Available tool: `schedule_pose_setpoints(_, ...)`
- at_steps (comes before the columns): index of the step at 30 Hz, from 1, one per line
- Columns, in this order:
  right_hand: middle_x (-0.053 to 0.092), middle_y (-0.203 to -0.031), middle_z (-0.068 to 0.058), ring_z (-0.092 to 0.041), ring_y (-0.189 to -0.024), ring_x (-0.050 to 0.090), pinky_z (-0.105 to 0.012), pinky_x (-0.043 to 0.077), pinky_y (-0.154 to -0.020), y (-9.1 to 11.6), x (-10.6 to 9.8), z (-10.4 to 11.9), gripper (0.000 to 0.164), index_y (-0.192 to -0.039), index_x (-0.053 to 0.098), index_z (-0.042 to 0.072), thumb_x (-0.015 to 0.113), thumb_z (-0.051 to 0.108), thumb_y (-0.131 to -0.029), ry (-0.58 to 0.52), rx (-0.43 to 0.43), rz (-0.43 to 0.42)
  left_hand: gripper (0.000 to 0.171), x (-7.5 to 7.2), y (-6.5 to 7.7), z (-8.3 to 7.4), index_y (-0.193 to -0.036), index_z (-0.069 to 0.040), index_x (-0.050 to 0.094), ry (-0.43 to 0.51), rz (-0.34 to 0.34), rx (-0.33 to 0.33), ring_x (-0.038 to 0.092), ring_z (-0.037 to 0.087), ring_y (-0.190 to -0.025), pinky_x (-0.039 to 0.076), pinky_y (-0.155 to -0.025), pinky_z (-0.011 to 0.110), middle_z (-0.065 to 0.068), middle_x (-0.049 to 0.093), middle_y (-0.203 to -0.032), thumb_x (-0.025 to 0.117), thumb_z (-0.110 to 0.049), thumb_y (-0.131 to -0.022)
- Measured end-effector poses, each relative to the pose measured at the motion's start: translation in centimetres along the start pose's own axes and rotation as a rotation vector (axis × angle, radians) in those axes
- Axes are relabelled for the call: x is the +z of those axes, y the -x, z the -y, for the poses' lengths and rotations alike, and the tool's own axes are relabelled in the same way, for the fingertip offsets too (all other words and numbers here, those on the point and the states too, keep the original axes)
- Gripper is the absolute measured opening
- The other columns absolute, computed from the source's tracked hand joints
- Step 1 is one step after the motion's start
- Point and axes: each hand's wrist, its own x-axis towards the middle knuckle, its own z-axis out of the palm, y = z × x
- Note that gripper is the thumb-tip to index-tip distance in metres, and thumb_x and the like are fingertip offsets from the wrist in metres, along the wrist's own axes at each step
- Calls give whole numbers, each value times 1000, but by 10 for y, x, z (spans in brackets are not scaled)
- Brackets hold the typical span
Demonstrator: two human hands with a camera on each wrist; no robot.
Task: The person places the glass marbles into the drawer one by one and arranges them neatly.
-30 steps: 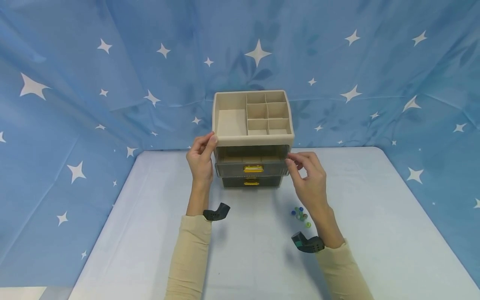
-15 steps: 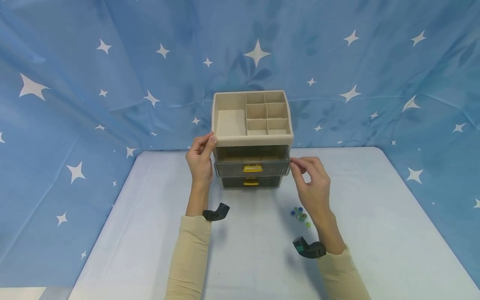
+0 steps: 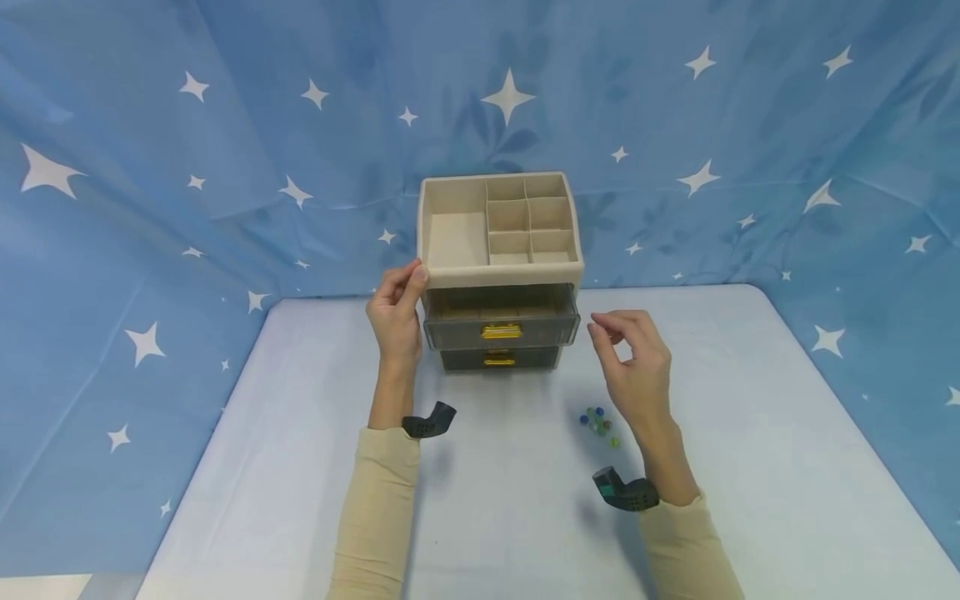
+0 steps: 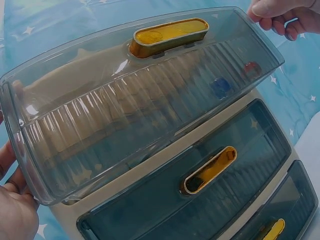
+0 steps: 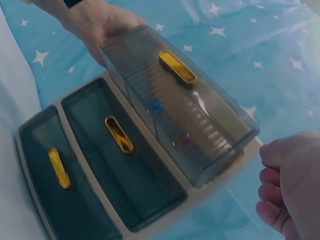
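A beige desktop drawer organizer [image 3: 502, 275] stands at the back of the table, its top drawer [image 3: 454, 335] pulled out. That smoky clear drawer has a gold handle [image 3: 501, 332]. Through its wall in the left wrist view show a blue marble [image 4: 220, 87] and a red one [image 4: 251, 69]. My left hand [image 3: 395, 321] pinches the organizer's front left corner between thumb and fingers. Just right of the drawer, my right hand [image 3: 637, 358] hangs in the air with loosely bent fingers; nothing shows between thumb and forefinger. Several glass marbles [image 3: 600, 422] lie on the table by that wrist.
Below the pulled-out drawer are two closed drawers, the middle one [image 4: 150, 200] and the lowest [image 4: 295, 205]. The organizer's top has one large compartment [image 3: 457, 237] and several small ones [image 3: 551, 214]. A blue star-patterned curtain [image 3: 300, 150] hangs close behind.
My right hand has drawn away from the drawer's right front corner, rightward, leaving a small gap. The left hand keeps its hold, and the drawer stays out. The head view has shifted slightly.
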Motion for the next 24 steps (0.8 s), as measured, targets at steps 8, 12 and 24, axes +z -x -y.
schedule_pose_setpoints(8,68,-99,-17,-16,-82,59,-10,45,-79,0,-10,-11,17,-105,73,-3,72,-2,-88,43,48,39,19,-1,-1,-1,-94,-18,79,18,3,7,64,7,-82,52,-78,19,-4,68,-90,70,-1,-90)
schedule_pose_setpoints(12,68,-99,-17,-17,-84,60,-9,45,-79,1,-13,-16,19,-106,72,-3,73,-2,-87,54,59,57,19,-1,-1,-1,-94,-18,79,20,4,14,64,8,-82,51,-77,19,-4,67,-90,71,-1,-89)
schedule_pose_setpoints(24,69,-97,-16,-23,-85,59,-14,43,-75,10,-18,-33,19,-105,72,-1,74,0,-86,70,104,109,20,0,0,-2,-96,-16,79,20,11,-1,65,8,-83,51,-77,19,-4,68,-91,70,1,-89)
